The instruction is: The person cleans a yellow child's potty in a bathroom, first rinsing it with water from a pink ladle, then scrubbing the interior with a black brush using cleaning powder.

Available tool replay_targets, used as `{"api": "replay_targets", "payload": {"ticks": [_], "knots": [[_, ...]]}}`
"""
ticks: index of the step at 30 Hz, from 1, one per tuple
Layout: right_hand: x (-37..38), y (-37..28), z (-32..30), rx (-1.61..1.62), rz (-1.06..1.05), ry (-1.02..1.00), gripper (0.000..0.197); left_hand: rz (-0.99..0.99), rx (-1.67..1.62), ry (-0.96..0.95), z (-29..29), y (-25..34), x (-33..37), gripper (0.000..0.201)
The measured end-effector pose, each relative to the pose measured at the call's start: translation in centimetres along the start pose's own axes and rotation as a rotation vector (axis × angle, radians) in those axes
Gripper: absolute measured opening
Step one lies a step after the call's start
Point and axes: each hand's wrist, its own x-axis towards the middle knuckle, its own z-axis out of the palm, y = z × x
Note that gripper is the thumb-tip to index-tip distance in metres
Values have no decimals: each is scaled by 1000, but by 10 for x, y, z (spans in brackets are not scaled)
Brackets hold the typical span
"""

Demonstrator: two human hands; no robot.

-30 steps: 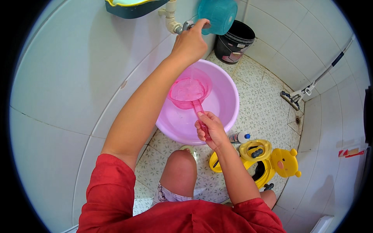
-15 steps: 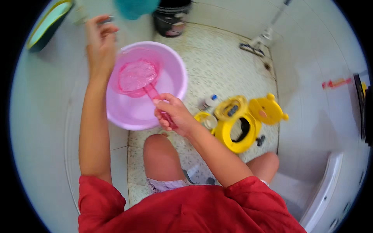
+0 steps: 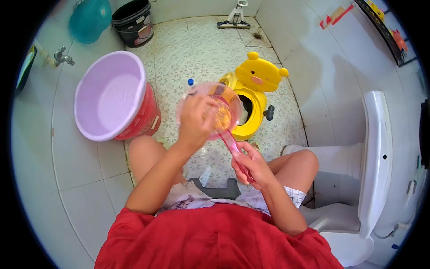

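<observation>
The pink dipper (image 3: 225,133), above the floor (image 3: 172,67) near the yellow potty (image 3: 260,106), looks light, stiff, probably slippery, best held by its handle (image 3: 230,143), where the right hand (image 3: 252,165) closes its fingers; the left hand (image 3: 195,117) half-curls at the bowl (image 3: 235,101), its grip I cannot tell.

You have a floor (image 3: 174,51) of pale tiles with small grey-green flowers around the drain (image 3: 256,36). Well left of the drain, your left wall (image 3: 85,206), in glossy pale tiles, carries a metal tap (image 3: 62,57). Right of it, your softly lit right wall (image 3: 329,101) shows faint shadows and a black rack (image 3: 380,32), with a white ceramic fixture (image 3: 376,172) nearer you.
</observation>
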Motion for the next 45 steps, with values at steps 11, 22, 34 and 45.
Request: {"api": "replay_targets", "payload": {"ticks": [11, 22, 34, 45], "knots": [[-18, 63, -119, 59, 93, 487, 29, -363, -156, -733, 152, -17, -118, 19], [95, 62, -147, 51, 141, 434, 28, -556, -98, -568, 201, -64, -92, 24], [82, 55, -149, -92, 194, 479, 34, -631, -65, -686, 204, -47, -89, 30], [28, 58, -163, -70, 142, 712, 31, -486, -260, -864, 236, -4, -105, 47]]}}
